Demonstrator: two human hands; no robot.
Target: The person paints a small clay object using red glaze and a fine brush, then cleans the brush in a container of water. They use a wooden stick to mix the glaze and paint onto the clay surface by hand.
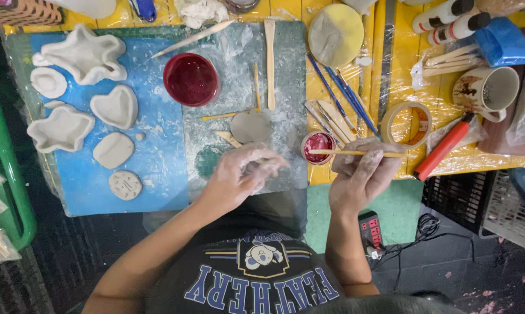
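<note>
My left hand (242, 173), dusted with clay, is curled around a small pale clay piece near the front edge of the grey mat (245, 75). My right hand (364, 171) grips a thin wooden brush (355, 153) whose tip reaches a small pot of red liquid (319, 145). A flat round clay disc (250, 127) lies on the mat just beyond my left hand. A red bowl (191, 79) sits further back on the mat.
Several shaped clay dishes (85, 55) and a heart-shaped clay dish (117, 106) dry on the blue mat (158, 151) at left. Wooden tools (269, 58), blue brushes (338, 87), a tape roll (405, 124), a mug (486, 90), and an orange cutter (443, 148) lie on the yellow table.
</note>
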